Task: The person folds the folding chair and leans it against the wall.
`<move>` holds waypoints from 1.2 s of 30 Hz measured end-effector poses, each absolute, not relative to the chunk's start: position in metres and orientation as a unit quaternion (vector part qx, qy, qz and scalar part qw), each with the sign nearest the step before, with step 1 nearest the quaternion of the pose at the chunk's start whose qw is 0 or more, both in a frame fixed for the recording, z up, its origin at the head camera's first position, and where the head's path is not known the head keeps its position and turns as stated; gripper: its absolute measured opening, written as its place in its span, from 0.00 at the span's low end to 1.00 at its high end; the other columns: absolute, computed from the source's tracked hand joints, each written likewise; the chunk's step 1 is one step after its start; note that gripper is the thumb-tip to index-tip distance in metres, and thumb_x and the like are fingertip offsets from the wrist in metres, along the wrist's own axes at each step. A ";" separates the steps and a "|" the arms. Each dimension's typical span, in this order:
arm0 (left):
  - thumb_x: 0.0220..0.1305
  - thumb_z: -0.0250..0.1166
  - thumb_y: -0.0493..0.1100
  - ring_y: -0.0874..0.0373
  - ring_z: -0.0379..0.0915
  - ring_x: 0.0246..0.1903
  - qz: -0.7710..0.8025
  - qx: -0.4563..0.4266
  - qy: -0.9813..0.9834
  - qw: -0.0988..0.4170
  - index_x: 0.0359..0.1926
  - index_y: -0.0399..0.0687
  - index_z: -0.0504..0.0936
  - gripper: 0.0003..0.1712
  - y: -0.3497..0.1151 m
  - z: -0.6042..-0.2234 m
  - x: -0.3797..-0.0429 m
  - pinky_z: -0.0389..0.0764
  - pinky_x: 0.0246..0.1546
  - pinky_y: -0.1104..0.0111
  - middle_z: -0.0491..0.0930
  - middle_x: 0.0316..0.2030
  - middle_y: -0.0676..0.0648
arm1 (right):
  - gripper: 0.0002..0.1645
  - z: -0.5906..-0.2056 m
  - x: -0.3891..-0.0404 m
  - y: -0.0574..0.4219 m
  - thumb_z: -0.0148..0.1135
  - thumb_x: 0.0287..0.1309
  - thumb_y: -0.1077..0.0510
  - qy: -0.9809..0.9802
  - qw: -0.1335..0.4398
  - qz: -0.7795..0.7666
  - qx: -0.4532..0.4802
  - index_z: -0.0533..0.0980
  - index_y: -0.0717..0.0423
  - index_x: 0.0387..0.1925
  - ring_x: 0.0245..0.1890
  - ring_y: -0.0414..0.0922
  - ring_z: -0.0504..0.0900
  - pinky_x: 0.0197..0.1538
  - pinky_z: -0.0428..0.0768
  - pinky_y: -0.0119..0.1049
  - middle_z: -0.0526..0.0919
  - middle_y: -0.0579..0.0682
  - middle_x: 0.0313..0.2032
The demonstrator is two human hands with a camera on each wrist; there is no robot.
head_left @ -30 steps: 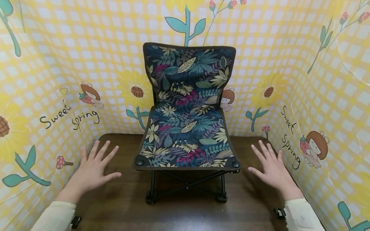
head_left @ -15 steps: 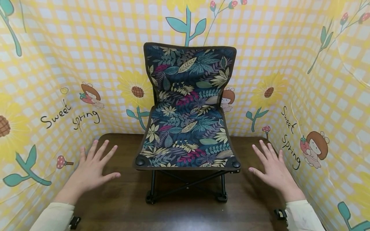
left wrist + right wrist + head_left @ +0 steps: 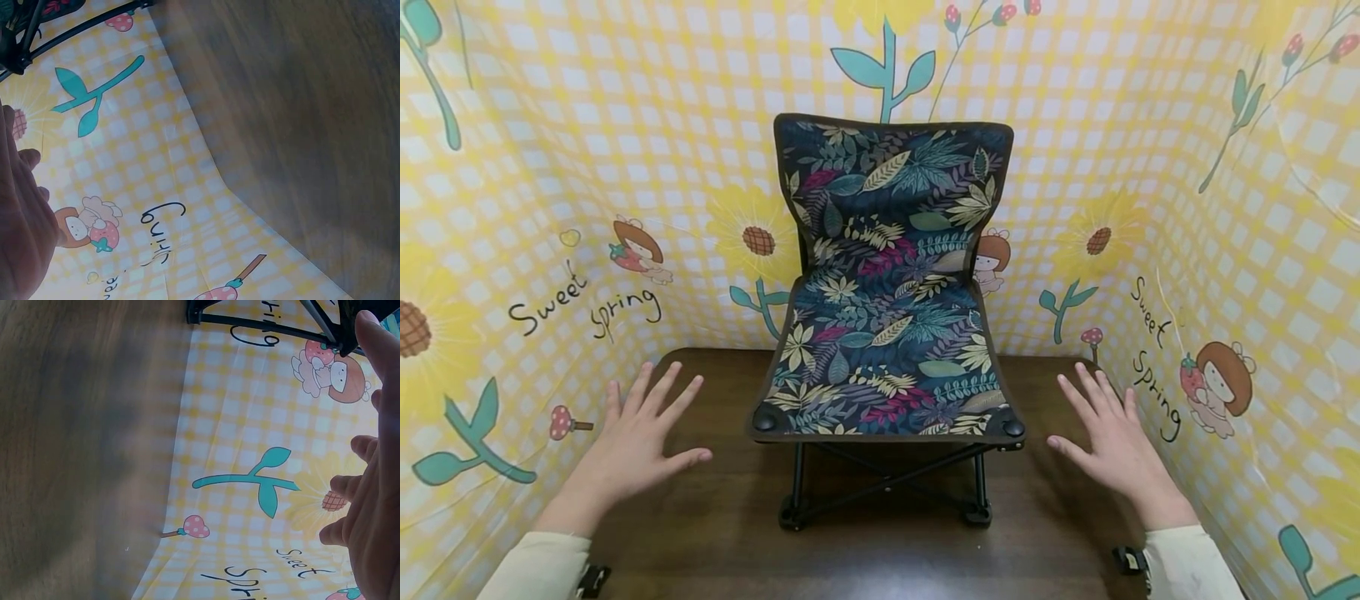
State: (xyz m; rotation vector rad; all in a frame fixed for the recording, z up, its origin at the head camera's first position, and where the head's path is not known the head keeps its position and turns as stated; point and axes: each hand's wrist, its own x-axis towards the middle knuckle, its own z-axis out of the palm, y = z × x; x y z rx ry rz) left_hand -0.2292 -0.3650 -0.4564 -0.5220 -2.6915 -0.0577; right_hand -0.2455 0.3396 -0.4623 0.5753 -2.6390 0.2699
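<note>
A small folding chair (image 3: pixel 887 333) with dark leaf-patterned fabric stands unfolded in the middle of the head view, its crossed black legs (image 3: pixel 887 479) on a brown wooden tabletop (image 3: pixel 880 558). To its left my left hand (image 3: pixel 640 433) is held with fingers spread, apart from the chair. My right hand (image 3: pixel 1105 442) mirrors it on the other side, fingers also spread and touching nothing. Part of the chair's black frame (image 3: pixel 87 28) shows at the top of the left wrist view, above the left hand (image 3: pixel 22 219). The right wrist view shows the frame (image 3: pixel 269 325) above the right hand (image 3: pixel 375 506).
Yellow-and-white checked cloth (image 3: pixel 1060 167) printed with sunflowers and lettering encloses the table at the back and both sides. Each forearm wears a pale sleeve (image 3: pixel 535 567) with a black strap buckle (image 3: pixel 593 581) by the wrist.
The chair stays in place. Both hands keep nearly the same pose, with only a slight drift outward; the head view shifts very slightly.
</note>
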 end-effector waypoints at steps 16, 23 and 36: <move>0.52 0.73 0.72 0.38 0.22 0.80 -0.048 -0.212 -0.952 0.217 0.83 0.62 0.46 0.67 -0.359 -0.451 -0.223 0.18 0.71 0.34 0.36 0.83 0.44 | 0.61 -0.453 -0.238 0.337 0.72 0.57 0.36 -0.940 0.246 0.097 0.216 0.49 0.43 0.82 0.82 0.58 0.41 0.78 0.34 0.65 0.43 0.50 0.83; 0.50 0.76 0.70 0.39 0.24 0.81 -0.068 -0.228 -0.945 0.226 0.83 0.59 0.47 0.69 -0.355 -0.447 -0.220 0.21 0.71 0.32 0.38 0.82 0.43 | 0.60 -0.449 -0.233 0.330 0.70 0.58 0.34 -0.934 0.252 0.103 0.232 0.50 0.43 0.82 0.81 0.59 0.43 0.79 0.32 0.63 0.44 0.51 0.82; 0.45 0.82 0.62 0.39 0.35 0.81 -0.118 -0.266 -0.920 0.263 0.81 0.55 0.56 0.67 -0.353 -0.444 -0.218 0.31 0.75 0.34 0.48 0.81 0.42 | 0.60 -0.442 -0.229 0.326 0.73 0.55 0.38 -0.919 0.265 0.123 0.266 0.53 0.46 0.82 0.82 0.56 0.43 0.81 0.33 0.56 0.47 0.52 0.82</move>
